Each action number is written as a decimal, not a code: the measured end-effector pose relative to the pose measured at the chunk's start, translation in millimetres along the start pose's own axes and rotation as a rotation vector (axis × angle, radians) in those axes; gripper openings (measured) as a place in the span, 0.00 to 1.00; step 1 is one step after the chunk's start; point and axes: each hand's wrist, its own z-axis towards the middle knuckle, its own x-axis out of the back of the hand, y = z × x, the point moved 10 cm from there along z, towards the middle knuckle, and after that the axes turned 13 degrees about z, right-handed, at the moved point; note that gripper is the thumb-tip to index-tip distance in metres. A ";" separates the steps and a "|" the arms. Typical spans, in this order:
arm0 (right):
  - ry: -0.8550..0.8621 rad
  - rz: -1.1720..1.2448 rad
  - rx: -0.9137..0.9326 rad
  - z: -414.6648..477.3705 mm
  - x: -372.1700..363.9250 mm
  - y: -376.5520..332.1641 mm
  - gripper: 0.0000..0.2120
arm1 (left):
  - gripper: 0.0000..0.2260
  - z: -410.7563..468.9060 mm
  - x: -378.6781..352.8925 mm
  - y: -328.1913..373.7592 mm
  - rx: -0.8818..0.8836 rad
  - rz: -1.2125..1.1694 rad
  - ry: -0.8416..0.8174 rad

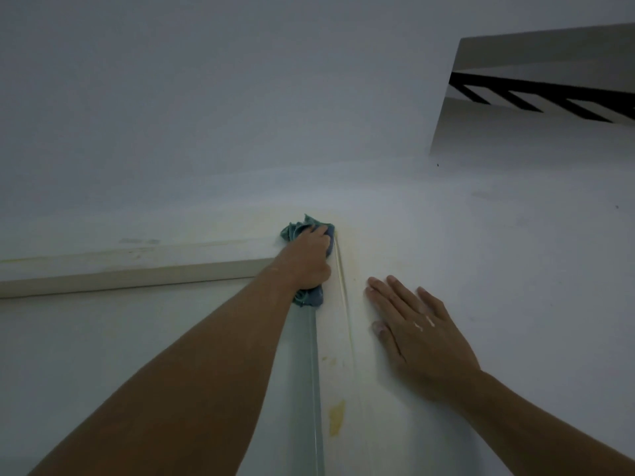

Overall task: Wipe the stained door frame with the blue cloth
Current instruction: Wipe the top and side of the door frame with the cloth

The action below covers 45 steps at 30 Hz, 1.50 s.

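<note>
A pale wall [240, 115] filled most of the frame, with an opening showing dark railings [536, 97] at the upper right. Across the lower half ran the door frame [338, 338]: its top rail lay from the left edge toward the centre, and its upright, the long axis of the stained part, ran from the centre of the frame down to the bottom edge, tilting slightly right as it dropped. Yellowish stains [336, 420] sat on that upright in the lower centre, with a fainter yellow tinge near the corner where rail and upright met. The right hand [422, 334] lay flat and open on the wall just right of the upright, fingers spread and holding nothing, seemingly as a brace. The left hand [311, 261] was closed around the blue cloth [305, 231], bunched at that upper corner in the middle of the frame, with cloth showing above the fingers and below the heel of the hand. To do this step well, I judged the cloth should be pressed firmly into the groove and drawn down along the upright's length, toward the larger stains still below, refolding to a clean face when it soiled.
</note>
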 end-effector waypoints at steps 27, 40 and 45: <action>0.053 -0.001 -0.091 -59.3 -0.8 -10.7 0.27 | 0.30 -171.9 -52.8 108.9 0.069 -0.116 0.171; 0.096 -0.001 -0.113 -102.3 -8.5 -25.0 0.26 | 0.33 -286.9 -78.9 157.9 0.137 -0.399 0.198; 0.072 0.019 -0.128 -128.9 -12.5 -38.3 0.25 | 0.33 -347.3 -93.7 184.5 0.136 -0.435 0.125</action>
